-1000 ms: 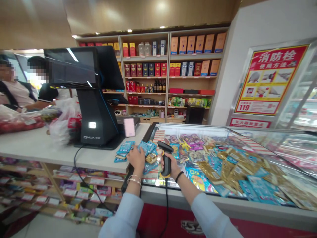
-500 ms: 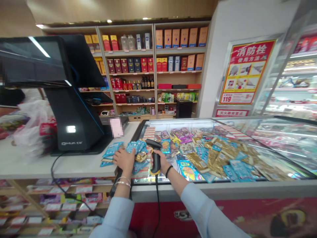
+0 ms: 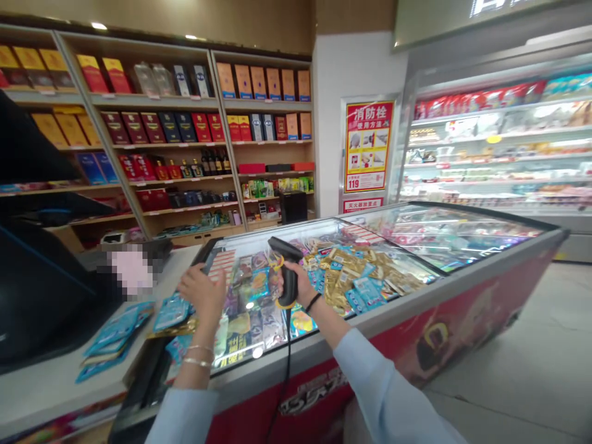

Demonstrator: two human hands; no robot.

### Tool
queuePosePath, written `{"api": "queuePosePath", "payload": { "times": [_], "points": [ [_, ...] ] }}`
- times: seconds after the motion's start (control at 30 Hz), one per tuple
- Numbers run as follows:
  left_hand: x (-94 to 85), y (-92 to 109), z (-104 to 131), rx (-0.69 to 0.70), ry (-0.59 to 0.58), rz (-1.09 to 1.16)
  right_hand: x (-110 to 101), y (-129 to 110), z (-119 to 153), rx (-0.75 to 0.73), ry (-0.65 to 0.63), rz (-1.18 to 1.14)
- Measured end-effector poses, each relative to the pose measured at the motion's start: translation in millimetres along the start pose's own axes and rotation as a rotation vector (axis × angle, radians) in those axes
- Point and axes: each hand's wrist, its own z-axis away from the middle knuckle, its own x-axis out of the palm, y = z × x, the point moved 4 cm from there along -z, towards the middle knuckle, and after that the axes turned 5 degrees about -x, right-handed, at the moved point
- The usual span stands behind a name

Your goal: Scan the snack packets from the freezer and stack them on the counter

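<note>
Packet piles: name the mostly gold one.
The large pile on the freezer, right of the scanner; the counter pile and middle pile look mostly blue.

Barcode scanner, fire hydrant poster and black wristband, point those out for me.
Barcode scanner [image 3: 290,286], head view: its black handle.
Fire hydrant poster [image 3: 369,148], head view: its printed middle.
Black wristband [image 3: 313,302], head view: its visible outer side.

Right hand [image 3: 295,285] gripped barcode scanner [image 3: 287,271] above freezer [image 3: 370,325]. Left hand [image 3: 203,293] was beside blue packets [image 3: 172,311].
</note>
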Motion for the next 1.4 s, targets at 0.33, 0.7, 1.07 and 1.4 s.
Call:
{"api": "queuePosePath", "payload": {
  "times": [0.33,0.7,1.07,1.4],
  "points": [
    [102.5,146.9,109.8,0.556,-0.479,0.176,-111.1,-109.3,46.1,-0.296,0.286,0.100],
    [156.8,167.5,137.9,0.582,-0.705,0.039,-146.5,-92.5,56.8,-0.285,0.351,0.098],
    [171.7,161.2,139.9,0.465,-0.782,0.067,-148.1,-95.2,61.0,-0.313,0.355,0.079],
    [166.7,155.5,110.5,0.383,-0.904,0.420,-146.2,-98.7,63.0,-0.334,0.359,0.096]
  ]
}}
